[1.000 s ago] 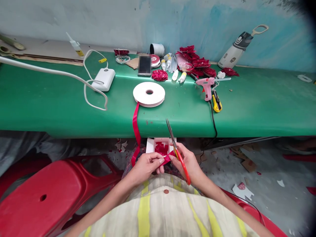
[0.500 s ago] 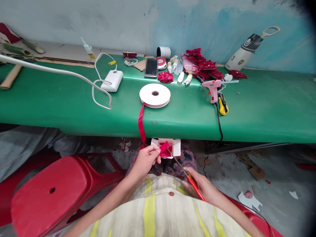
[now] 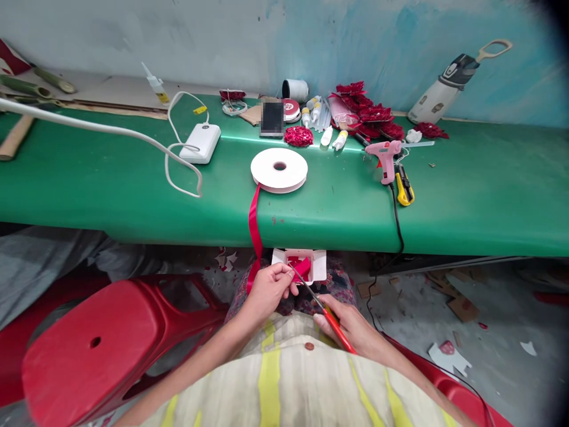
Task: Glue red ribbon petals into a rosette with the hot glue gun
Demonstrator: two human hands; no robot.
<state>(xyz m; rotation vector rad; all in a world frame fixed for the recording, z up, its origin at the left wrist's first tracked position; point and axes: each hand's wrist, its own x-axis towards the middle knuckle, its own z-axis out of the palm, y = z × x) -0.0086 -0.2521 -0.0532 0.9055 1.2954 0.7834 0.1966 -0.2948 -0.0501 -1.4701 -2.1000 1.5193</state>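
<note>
My left hand [image 3: 272,286] pinches the red ribbon [image 3: 253,228], which runs down over the table edge from a white spool [image 3: 279,171]. In my right hand [image 3: 340,317] are scissors [image 3: 334,328] with red-orange handles. Their blades reach to the ribbon right beside my left fingertips; whether they are parted I cannot tell. A red ribbon end lies past the blades, over a small white box [image 3: 319,265] on my lap that holds red pieces.
On the green table [image 3: 213,207] lie a pink glue gun [image 3: 386,159], a yellow cutter [image 3: 405,188], a white power bank [image 3: 201,143], a phone [image 3: 271,118] and red bundles [image 3: 371,115]. A red stool [image 3: 93,338] stands at left.
My right hand has brought the scissors up and leftward, so the blades now meet the ribbon at my left fingers. The left hand has barely shifted.
</note>
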